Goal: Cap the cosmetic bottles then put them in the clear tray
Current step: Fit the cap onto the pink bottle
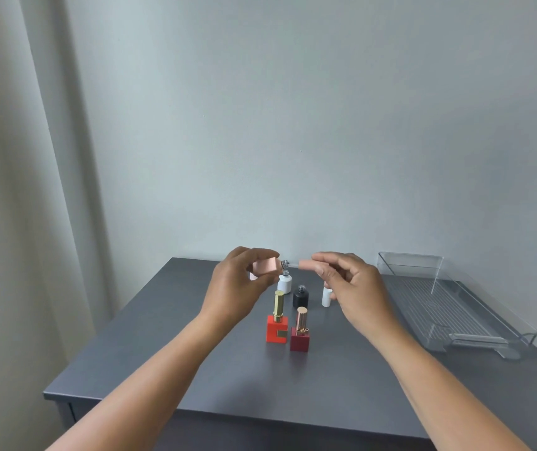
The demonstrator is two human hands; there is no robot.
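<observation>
A square rose-pink cosmetic bottle (263,268), threaded neck pointing to 3 o'clock, sits pinched in the left hand (239,281) above the grey tabletop (169,359). The right hand (348,281) grips its slim pink cap (306,264) just short of the neck. Capping is under way; next comes lining up and twisting. The clear plastic tray (521,330) waits empty at 3 o'clock.

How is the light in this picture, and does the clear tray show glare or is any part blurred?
Head view: soft, even light; faint shadows under the forearms on the grey table. The clear tray shows only pale highlights along its rim, no strong glare. The left hand and right hand look slightly soft. The curtain at the left edge bows, as wide-angle lenses do.
</observation>
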